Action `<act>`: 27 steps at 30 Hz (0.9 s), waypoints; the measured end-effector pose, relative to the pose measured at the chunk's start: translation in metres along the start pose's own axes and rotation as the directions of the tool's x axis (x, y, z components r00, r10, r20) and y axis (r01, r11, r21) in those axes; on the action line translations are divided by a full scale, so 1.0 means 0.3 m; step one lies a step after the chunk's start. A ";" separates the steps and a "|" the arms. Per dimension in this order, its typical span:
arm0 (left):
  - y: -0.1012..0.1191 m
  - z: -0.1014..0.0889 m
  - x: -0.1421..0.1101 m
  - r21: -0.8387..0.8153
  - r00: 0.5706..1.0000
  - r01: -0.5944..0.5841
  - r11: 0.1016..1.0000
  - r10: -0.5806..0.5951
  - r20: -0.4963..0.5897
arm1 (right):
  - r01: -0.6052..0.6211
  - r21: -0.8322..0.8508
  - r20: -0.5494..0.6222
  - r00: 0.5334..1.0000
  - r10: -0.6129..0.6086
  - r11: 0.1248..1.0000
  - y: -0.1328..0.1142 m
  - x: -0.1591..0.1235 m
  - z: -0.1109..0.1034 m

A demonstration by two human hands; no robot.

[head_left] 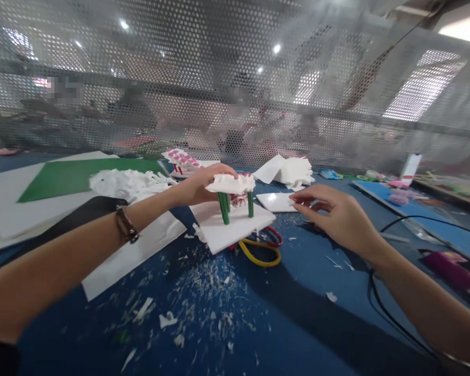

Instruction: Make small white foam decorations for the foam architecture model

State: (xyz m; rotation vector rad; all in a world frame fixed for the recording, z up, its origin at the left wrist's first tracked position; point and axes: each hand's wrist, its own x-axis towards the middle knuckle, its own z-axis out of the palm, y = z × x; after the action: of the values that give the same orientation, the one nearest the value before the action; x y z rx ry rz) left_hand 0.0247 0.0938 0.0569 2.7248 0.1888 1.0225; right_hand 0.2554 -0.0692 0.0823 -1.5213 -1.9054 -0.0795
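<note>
A small craft model has a lumpy white top [231, 183] on green legs [224, 209], fixed to a white base board [223, 236]. My left hand [206, 184] is closed on the far left side of the white top, its fingertips partly hidden behind it. Reddish patches show at the model's back. Scissors [260, 256] with yellow and red handles lie partly under the base. My right hand [329, 211] is pinched at the right end of a small glossy white board [274, 201]; what its fingertips hold, if anything, is too small to make out.
White scraps [167, 319] litter the blue table. Left lie white sheets [135, 248], a green sheet [72, 177] and torn white pieces [129, 184]. A pink-spotted model [182, 158] stands behind. At right are a glue gun [452, 269], a black cable [391, 318] and a blue board [446, 222].
</note>
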 end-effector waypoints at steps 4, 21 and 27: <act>0.081 -0.005 -0.051 -0.028 0.993 -0.080 0.996 0.082 0.084 | 0.018 0.072 0.052 0.998 -0.022 0.997 -0.044 -0.020 0.017; 0.125 0.079 -0.109 -0.055 0.980 0.048 0.997 -0.037 0.193 | -0.075 0.303 0.301 0.953 -0.021 0.950 -0.028 -0.065 0.199; 0.127 0.088 -0.111 -0.060 0.981 0.066 0.996 -0.054 0.185 | 0.278 0.184 0.241 0.917 -0.318 0.943 -0.022 -0.059 0.218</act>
State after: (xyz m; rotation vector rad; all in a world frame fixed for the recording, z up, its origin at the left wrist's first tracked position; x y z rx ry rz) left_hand 0.0189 0.0461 0.0260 2.7159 0.2008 0.7433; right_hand 0.2202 -0.0568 0.0253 -1.1790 -2.2955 0.1349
